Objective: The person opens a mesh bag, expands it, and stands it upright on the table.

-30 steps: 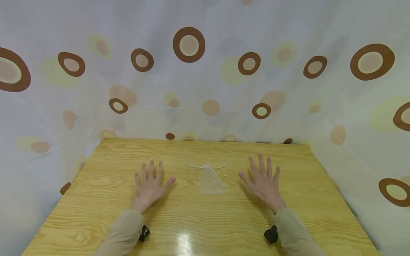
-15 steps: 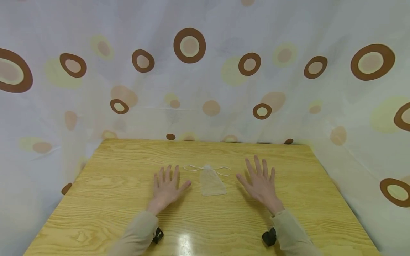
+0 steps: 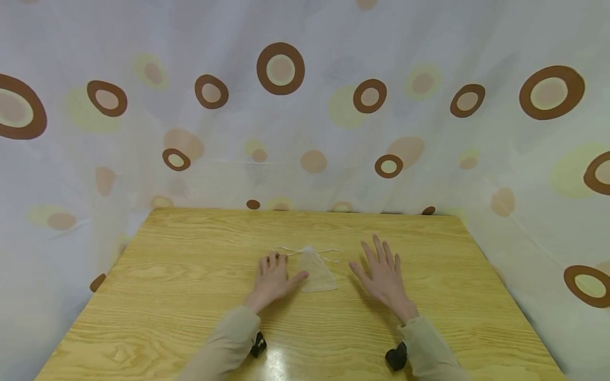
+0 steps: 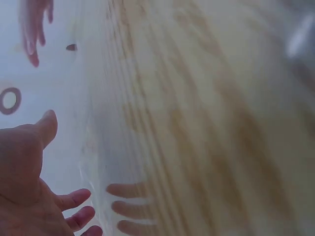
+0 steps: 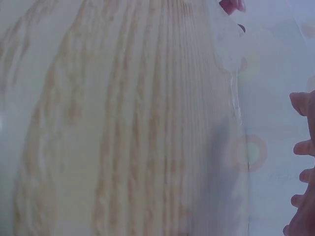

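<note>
A small sheer white drawstring pouch [image 3: 319,275] lies flat on the wooden table, its thin white cords spread to both sides at the top. My left hand [image 3: 272,279] is at the pouch's left side, fingers slightly bent near the left cord. In the head view its thumb overlaps the pouch's left edge; in the left wrist view the hand [image 4: 22,172] holds nothing and its fingertips are just apart from the tabletop. To the pouch's right, my right hand [image 3: 385,280] hovers with fingers spread, holding nothing. The right wrist view shows its fingers [image 5: 305,147] at the right edge.
The wood-grain table [image 3: 143,317] is glossy and reflects a light near its front. A pale curtain [image 3: 314,121] with brown ring patterns stands behind and on both sides. A black wrist camera [image 3: 259,345] sits on the left wrist, another [image 3: 396,356] on the right.
My left hand has moved right, up to the pouch, and its fingers have bent a little. My right hand has shifted slightly left. The pouch has not moved.
</note>
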Tool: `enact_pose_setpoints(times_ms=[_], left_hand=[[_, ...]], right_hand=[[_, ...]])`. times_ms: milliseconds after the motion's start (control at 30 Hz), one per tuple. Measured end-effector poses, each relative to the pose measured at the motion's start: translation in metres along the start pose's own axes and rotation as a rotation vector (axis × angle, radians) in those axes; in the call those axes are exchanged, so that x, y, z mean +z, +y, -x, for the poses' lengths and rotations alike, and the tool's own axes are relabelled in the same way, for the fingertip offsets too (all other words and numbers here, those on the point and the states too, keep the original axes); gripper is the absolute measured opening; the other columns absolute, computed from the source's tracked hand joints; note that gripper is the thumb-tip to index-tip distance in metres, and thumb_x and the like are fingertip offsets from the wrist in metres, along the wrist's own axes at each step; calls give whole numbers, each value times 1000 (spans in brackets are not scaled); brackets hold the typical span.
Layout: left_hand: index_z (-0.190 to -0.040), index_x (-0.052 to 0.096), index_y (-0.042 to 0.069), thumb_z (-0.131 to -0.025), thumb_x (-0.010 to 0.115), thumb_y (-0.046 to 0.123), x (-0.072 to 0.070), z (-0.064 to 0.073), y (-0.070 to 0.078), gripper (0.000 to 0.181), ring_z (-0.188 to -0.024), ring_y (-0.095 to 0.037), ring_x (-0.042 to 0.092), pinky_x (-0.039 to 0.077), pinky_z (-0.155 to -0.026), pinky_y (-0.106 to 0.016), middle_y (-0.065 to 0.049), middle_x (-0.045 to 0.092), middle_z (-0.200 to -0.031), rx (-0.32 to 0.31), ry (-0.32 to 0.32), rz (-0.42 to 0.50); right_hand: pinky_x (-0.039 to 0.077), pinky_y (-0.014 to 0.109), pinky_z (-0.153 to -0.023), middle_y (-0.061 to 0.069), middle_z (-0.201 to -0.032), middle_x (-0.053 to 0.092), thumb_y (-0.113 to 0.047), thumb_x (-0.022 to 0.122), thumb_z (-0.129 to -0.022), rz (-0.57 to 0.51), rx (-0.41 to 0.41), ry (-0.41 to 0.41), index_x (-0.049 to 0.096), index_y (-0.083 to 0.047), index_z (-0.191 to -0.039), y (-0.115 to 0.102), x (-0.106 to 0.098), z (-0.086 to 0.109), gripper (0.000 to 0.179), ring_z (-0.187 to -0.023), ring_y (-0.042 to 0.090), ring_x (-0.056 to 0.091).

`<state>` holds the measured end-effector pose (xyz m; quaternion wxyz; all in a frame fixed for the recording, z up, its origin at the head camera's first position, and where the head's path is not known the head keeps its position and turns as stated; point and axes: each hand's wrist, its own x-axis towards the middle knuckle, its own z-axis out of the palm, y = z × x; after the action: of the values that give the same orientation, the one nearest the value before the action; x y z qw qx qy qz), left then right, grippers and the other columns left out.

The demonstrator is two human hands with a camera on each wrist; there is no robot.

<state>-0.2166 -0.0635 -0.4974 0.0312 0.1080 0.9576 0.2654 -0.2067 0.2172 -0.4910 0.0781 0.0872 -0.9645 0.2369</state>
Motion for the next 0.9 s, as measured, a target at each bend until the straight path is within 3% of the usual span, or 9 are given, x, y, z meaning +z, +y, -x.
enact_pose_setpoints(times_ms=[233,567,767,900], left_hand=[[-124,51,-6,-94,63,55,7,-10,10,69,-100,-36,36,37,-86,-44,-24,44,-118,10,33,45],[-104,58,-2,-94,68,45,12,-20,20,50,-91,-30,34,31,-78,-37,-15,43,-100,-29,63,58],[-98,61,0,-99,66,30,10,-19,18,31,-96,-32,39,36,-88,-46,-17,50,-105,-18,72,150],[-101,63,0,-99,66,19,9,-18,12,19,-94,-27,47,41,-90,-45,-16,59,-102,49,79,246]], right_hand=[[10,78,-116,24,-167,15,-45,54,-102,-16,-8,20,38,-6,-154,0,1,3,67,-152,52,14],[17,80,-112,28,-163,22,-39,57,-101,4,-41,48,44,-3,-149,1,5,8,61,-148,54,22],[16,79,-113,27,-164,21,-39,57,-101,-14,-42,39,46,-3,-148,-1,6,9,60,-148,53,21],[16,79,-113,28,-163,21,-37,57,-101,-32,-50,35,47,-3,-146,-2,6,8,57,-148,53,21]])
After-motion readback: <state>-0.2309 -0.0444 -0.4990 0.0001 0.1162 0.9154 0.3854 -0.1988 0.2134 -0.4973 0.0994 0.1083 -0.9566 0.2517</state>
